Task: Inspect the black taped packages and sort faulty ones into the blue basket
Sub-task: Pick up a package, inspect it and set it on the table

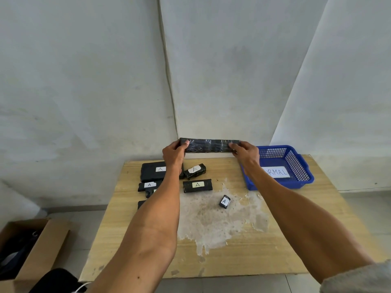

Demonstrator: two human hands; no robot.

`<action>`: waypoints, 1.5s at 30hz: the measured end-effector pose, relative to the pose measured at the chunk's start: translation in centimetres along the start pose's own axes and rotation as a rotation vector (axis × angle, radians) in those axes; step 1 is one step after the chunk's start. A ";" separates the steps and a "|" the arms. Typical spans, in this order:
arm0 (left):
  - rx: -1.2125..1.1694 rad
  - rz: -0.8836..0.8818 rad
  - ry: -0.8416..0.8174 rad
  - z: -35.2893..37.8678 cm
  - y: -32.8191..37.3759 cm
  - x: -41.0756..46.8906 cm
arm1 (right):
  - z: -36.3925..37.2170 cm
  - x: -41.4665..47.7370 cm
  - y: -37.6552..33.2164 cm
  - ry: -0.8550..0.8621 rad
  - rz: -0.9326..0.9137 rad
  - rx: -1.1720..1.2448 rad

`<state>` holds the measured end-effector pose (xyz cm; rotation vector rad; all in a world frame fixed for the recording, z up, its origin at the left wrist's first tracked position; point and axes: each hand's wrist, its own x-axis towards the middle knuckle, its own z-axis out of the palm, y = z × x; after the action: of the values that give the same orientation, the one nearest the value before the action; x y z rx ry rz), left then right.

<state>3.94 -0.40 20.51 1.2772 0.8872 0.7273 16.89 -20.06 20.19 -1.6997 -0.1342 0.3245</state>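
Observation:
I hold a long black taped package (209, 145) level in the air above the table's far edge. My left hand (174, 154) grips its left end and my right hand (245, 152) grips its right end. Below on the wooden table (211, 254) lie several black packages with white "A" labels: a large flat one (151, 172), a crumpled one (195, 170), a rectangular one (197, 185), a tiny one (224, 201) and one partly under my left arm (148, 186). The blue basket (296, 163) stands at the far right with a paper label inside.
A white worn patch (211, 220) spreads over the table's middle. An open cardboard box (31, 248) sits on the floor at the left, a dark object (55, 280) beside it. White walls meet in a corner behind the table.

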 end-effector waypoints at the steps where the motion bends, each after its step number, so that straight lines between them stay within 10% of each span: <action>1: -0.003 -0.013 -0.020 -0.1 0.2 -0.1 | -0.1 0.1 0.2 0.009 0.007 -0.001; 31: -0.137 -0.160 -0.241 -1.4 -0.8 -1.7 | -0.3 0.5 -1.6 0.360 0.173 -0.269; 45: -0.032 -0.206 0.295 0.5 1.4 -1.3 | -0.4 -0.6 0.6 -0.185 -0.022 -0.091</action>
<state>3.75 -1.48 22.11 1.0466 1.2222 0.7734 16.34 -20.74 19.78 -1.7551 -0.3072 0.4653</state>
